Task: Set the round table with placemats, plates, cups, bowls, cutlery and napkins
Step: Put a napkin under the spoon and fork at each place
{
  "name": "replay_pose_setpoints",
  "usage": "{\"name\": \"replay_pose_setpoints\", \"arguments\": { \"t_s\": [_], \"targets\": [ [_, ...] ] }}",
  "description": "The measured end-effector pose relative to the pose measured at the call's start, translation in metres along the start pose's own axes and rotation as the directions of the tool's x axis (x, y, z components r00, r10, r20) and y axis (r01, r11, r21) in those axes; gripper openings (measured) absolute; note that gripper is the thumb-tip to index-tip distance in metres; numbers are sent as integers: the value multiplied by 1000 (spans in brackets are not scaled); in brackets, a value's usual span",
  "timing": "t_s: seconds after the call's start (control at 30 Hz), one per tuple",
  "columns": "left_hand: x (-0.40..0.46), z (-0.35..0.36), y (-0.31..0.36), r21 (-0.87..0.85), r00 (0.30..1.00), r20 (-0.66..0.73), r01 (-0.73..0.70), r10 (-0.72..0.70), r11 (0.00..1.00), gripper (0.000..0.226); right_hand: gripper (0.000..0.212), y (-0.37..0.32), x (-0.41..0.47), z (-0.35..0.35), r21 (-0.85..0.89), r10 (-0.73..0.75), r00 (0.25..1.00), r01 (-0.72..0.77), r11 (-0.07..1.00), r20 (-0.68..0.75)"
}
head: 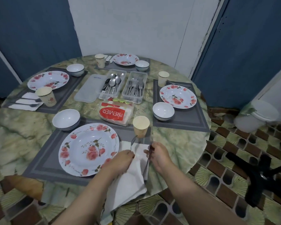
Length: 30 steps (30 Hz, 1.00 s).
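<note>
The napkin [133,172] lies on the near placemat [52,159], right of the plate [89,149]. Left hand [120,161] fingers pinch a spoon [133,141]; right hand [157,155] fingers grip a fork [148,157]. Both utensils run lengthwise away from the person over the napkin, toward the cup [141,126]; judged next step: lower them parallel.

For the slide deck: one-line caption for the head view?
Left hand holds a spoon, right hand a fork, over the napkin beside the nearest plate.
</note>
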<state>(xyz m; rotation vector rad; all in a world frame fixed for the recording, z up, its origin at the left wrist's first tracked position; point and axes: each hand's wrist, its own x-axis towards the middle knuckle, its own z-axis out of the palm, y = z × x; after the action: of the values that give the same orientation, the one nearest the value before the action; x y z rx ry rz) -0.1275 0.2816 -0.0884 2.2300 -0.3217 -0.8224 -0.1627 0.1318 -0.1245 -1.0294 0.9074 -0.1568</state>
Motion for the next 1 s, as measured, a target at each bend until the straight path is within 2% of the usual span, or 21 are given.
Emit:
{"name": "replay_pose_setpoints", "arguments": {
  "t_s": [0.1,0.27,0.37,0.47,0.57,0.6,0.73,0.9,1.0],
  "targets": [
    [1,6,-1,45,1000,-30,2,-1,999,38,17,1,0,3,36,42,999,-43,998,31],
    [1,8,-8,53,999,-36,6,-4,999,36,12,3,1,9,-19,-43,998,44,999,50],
    [4,9,-13,48,997,-83,-1,5,999,24,22,6,4,10,-178,-106,993,112,978,42],
    [9,14,-17,93,988,-155,17,-2,996,12,18,11,12,7,-421,-252,968,224,879,-11],
    [10,21,-20,156,975,-223,30,5,987,10,11,12,20,4,-599,-274,962,211,772,-14],
    [11,23,-21,164,969,-245,39,3,986,10,9,12,23,5,-630,-267,963,195,752,-20],
    [16,29,-28,175,953,-302,70,-14,982,14,27,16,32,9,-672,-272,961,175,719,-41],
    [21,34,-39,248,954,-297,43,34,968,15,23,31,42,2,-802,-314,949,215,557,36],
    [23,38,-46,271,949,-306,10,76,963,10,20,33,39,0,-841,-327,944,214,498,47]
  ]
}}
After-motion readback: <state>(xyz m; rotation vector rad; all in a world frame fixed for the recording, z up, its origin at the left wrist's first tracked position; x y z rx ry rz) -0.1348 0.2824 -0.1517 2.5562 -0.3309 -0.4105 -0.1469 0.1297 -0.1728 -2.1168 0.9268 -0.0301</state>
